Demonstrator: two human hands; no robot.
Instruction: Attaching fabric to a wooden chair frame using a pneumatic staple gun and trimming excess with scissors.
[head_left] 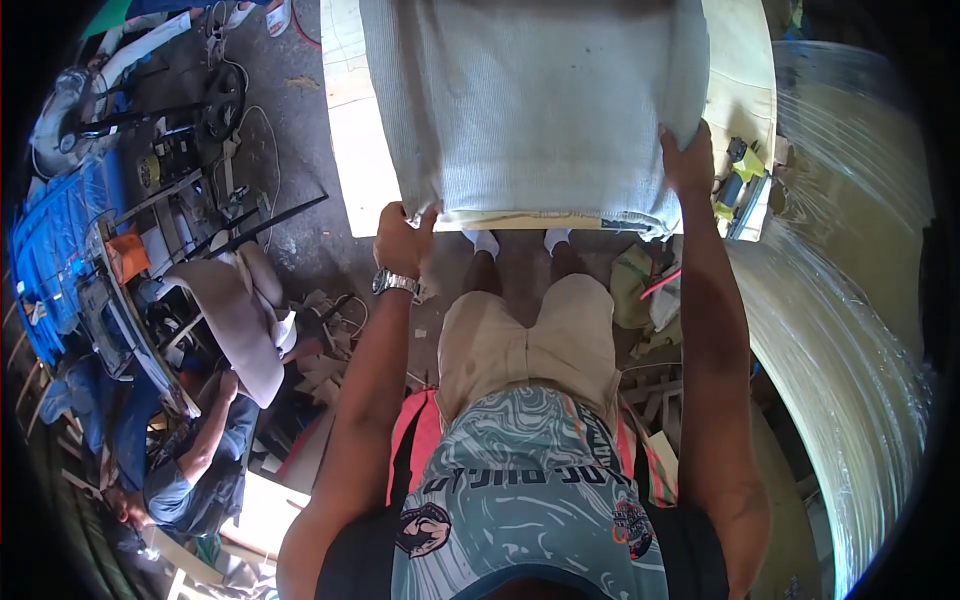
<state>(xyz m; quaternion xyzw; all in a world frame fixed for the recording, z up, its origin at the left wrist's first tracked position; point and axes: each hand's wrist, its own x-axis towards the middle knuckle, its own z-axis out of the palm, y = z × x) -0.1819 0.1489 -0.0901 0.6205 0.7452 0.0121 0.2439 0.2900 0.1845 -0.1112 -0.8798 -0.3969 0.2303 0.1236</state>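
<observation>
Grey fabric (560, 110) is lying near the desk's (355, 140) near edge, the left hand (405, 238) pinching its near left corner, the right hand (688, 163) gripping its right side, any uneven tug risking skew.

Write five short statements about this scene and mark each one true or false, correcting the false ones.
1. The left hand is at the near left corner of the grey fabric. True.

2. The wristwatch is on the right arm. False: it is on the left.

3. A yellow-and-black tool lies to the right of the right hand. True.

4. The right hand is holding that tool. False: it is at the fabric's right edge.

5. Another person appears at the picture's lower left. True.
</observation>
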